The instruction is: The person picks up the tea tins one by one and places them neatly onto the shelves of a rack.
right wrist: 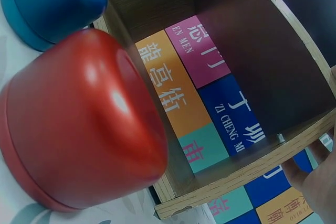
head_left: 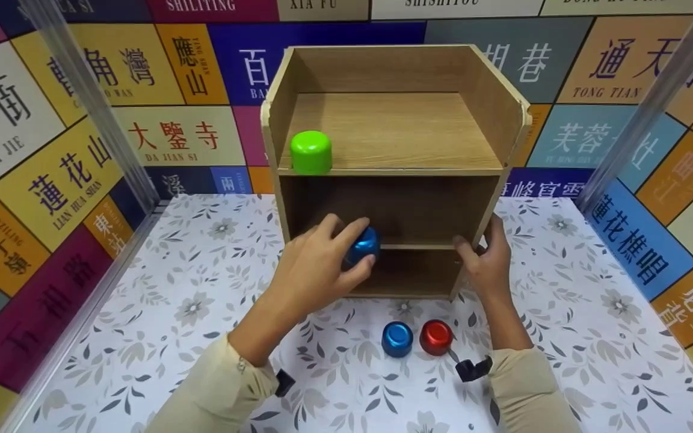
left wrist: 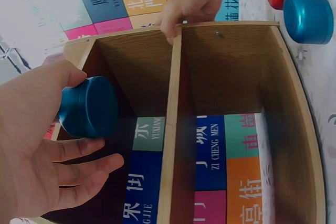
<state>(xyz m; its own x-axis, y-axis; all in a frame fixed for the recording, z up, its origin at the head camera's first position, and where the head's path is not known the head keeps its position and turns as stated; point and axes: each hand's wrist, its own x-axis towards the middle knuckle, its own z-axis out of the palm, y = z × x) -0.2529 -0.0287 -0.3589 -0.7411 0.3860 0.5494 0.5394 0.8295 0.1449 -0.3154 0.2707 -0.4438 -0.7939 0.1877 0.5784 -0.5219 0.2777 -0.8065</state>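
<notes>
A small wooden shelf unit (head_left: 391, 171) stands on the table, its lower compartments facing me. My left hand (head_left: 310, 264) pinches a shiny blue round canister (left wrist: 89, 106) between thumb and fingers, at the front of the middle compartment. The left wrist view has the other fingers (left wrist: 79, 174) spread below it. At the unit's right side my right hand (head_left: 491, 258) grips the side panel, thumb near the middle board's front edge; the fingers behind are partly hidden. A bright green canister (head_left: 311, 153) sits on the top board's front left corner.
In front of the unit, a second blue canister (head_left: 397, 339) and a red canister (head_left: 437, 337) stand side by side on the flower-patterned tablecloth (head_left: 196, 307). Panels with coloured name signs (head_left: 181, 135) close in the back and sides. Transparent corner posts (head_left: 91, 96) rise at both sides.
</notes>
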